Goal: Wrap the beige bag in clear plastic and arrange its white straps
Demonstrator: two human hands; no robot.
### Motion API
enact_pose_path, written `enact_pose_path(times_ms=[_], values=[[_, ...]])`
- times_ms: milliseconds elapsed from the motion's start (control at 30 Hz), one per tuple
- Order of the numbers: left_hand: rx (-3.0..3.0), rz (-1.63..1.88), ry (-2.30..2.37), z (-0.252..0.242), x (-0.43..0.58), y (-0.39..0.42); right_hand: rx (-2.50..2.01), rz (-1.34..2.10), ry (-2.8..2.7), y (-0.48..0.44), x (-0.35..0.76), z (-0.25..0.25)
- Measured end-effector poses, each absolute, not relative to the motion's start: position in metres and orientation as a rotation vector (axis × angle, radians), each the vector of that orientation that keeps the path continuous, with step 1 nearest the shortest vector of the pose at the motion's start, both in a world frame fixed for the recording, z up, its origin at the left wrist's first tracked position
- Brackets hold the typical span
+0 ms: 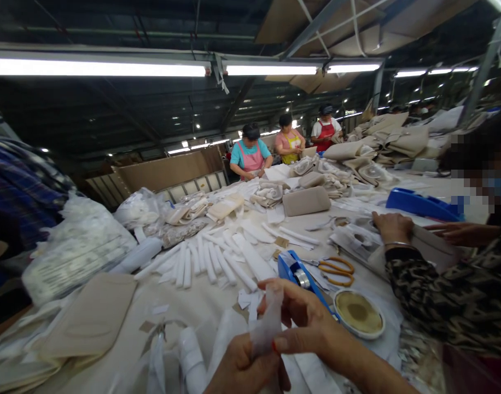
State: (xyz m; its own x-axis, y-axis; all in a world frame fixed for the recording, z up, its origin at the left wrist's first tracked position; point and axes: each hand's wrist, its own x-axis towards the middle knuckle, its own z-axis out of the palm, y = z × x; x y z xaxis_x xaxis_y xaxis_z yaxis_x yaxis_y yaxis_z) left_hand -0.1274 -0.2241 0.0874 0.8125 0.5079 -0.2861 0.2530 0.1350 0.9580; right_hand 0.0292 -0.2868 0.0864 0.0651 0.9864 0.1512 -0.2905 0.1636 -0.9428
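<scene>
My left hand (244,368) and my right hand (302,320) meet low in the middle of the head view. Both are closed on a small translucent white strip (269,320) that stands upright between them, the right thumb and fingers pinching its top and side. Just beyond my right hand sits a blue tape dispenser (296,270) and a round roll of tape (358,313). Rolled white pieces (217,262) lie in a row on the table past my hands.
Orange-handled scissors (336,268) lie by the dispenser. A co-worker's patterned sleeve (443,290) and hands reach in from the right. Plastic bags (80,246) and beige padded pieces (90,320) fill the left. Several people work at the far end near beige fabric piles (382,142).
</scene>
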Motion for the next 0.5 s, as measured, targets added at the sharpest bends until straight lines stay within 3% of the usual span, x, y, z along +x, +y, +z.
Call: enact_pose_path(times_ms=[133,500], values=[[1.446,0.277,0.598,0.088,-0.128,-0.225,-0.825,1.374,-1.021,-0.284,0.030,0.088],[1.401,0.363,0.446,0.110,-0.117,-0.230,-0.829,1.287,-1.099,-0.281,0.018,0.099]])
